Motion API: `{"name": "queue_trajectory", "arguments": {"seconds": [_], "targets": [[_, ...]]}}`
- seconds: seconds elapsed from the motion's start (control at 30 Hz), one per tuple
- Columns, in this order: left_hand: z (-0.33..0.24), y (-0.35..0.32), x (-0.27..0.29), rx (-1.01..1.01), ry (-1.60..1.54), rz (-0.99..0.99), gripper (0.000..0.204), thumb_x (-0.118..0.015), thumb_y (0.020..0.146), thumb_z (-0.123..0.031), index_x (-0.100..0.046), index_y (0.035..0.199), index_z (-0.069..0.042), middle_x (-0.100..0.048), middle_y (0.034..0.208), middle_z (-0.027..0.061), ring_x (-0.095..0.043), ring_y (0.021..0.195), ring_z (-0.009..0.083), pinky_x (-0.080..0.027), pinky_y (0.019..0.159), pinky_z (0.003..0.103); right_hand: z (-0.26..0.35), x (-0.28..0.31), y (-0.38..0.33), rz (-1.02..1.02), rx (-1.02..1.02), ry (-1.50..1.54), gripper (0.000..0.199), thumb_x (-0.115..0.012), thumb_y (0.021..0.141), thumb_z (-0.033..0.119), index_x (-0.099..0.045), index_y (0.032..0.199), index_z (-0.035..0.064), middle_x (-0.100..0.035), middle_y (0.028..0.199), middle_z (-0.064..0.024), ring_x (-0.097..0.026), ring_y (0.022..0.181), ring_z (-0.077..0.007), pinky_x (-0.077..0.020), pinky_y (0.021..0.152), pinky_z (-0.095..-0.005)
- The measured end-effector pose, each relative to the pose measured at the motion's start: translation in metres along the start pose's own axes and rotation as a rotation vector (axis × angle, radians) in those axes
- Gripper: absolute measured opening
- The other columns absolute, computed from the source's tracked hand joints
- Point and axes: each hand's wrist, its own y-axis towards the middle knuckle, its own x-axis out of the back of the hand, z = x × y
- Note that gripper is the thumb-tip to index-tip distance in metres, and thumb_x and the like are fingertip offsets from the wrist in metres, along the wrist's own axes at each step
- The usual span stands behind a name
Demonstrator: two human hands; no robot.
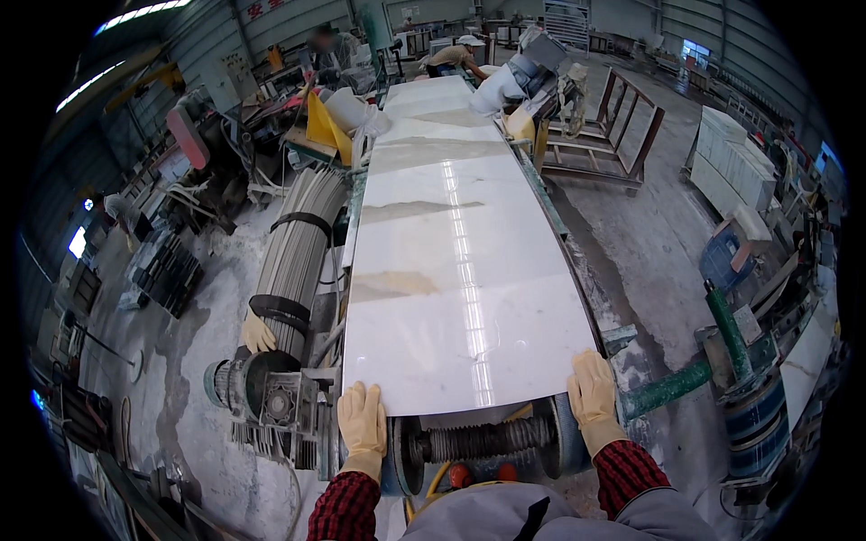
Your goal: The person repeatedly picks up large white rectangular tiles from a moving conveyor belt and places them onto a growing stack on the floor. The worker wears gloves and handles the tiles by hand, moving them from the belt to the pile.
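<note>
A long, glossy white stone slab (424, 334) with brown-grey veins lies in front of me on a narrow machine bed. My left hand (363, 424), in a cream rubber glove, rests against the slab's near left corner, its fingers stretched out. At the near right corner, my right hand (592, 397) wears a matching glove and lies with its fingers extended along the edge. What the undersides of both hands touch is hidden. Between my hands, below the slab's near edge, shows a dark ribbed roller shaft (483, 442).
A motor (236, 383) and a strapped bundle of pale strips (293, 243) stand left, with a loose glove (258, 332) nearby. Right are a green pipe (667, 389), a rusty metal frame (604, 135) and stacked white blocks (731, 158). A person (456, 56) bends at the far end.
</note>
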Motion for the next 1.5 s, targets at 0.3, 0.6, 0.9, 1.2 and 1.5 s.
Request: {"name": "queue_trajectory", "arguments": {"seconds": [0.3, 0.6, 0.9, 1.2, 1.5], "targets": [[0.000, -0.003, 0.000, -0.002, -0.007, -0.012, 0.045, -0.078, 0.106, -0.016, -0.074, 0.150, -0.008, -0.068, 0.153, 0.0251, -0.062, 0.142, 0.0501, -0.049, 0.122, 0.061, 0.003, 0.004, -0.002, -0.011, 0.014, 0.001, 0.031, -0.074, 0.104, 0.010, -0.074, 0.133, 0.0028, -0.075, 0.136, -0.0268, -0.069, 0.131, -0.0531, -0.0559, 0.116, -0.0625], [0.002, -0.009, -0.002, 0.001, -0.007, -0.022, 0.044, -0.076, 0.108, -0.015, -0.073, 0.151, -0.008, -0.068, 0.155, 0.0261, -0.062, 0.145, 0.0517, -0.049, 0.124, 0.063, 0.005, 0.006, -0.003, 0.009, 0.001, -0.002, 0.028, -0.074, 0.104, 0.012, -0.075, 0.130, 0.0028, -0.075, 0.133, -0.0259, -0.069, 0.128, -0.0516, -0.0568, 0.115, -0.0612], [-0.002, -0.011, 0.002, -0.022, 0.005, -0.051, 0.044, -0.078, 0.104, -0.014, -0.073, 0.147, -0.008, -0.069, 0.150, 0.0247, -0.063, 0.139, 0.0492, -0.050, 0.119, 0.060, 0.004, 0.005, -0.008, -0.025, 0.023, 0.000, 0.028, -0.074, 0.105, 0.012, -0.075, 0.131, 0.0018, -0.076, 0.133, -0.0261, -0.070, 0.128, -0.0517, -0.0570, 0.115, -0.0609], [-0.003, -0.011, 0.005, -0.032, 0.002, -0.070, 0.041, -0.078, 0.105, -0.016, -0.074, 0.145, -0.007, -0.070, 0.147, 0.0244, -0.064, 0.135, 0.0486, -0.051, 0.116, 0.060, 0.007, 0.009, -0.009, -0.032, 0.029, 0.001, 0.028, -0.073, 0.106, 0.012, -0.075, 0.131, 0.0010, -0.076, 0.133, -0.0262, -0.070, 0.129, -0.0518, -0.0568, 0.116, -0.0608], [-0.005, -0.014, 0.007, -0.005, -0.006, -0.040, 0.041, -0.078, 0.105, -0.016, -0.074, 0.145, -0.008, -0.069, 0.147, 0.0238, -0.064, 0.135, 0.0481, -0.050, 0.116, 0.059, 0.010, 0.012, -0.011, -0.018, 0.030, -0.004, 0.029, -0.072, 0.106, 0.012, -0.074, 0.132, 0.0010, -0.075, 0.133, -0.0265, -0.070, 0.130, -0.0527, -0.0564, 0.117, -0.0616]]}}
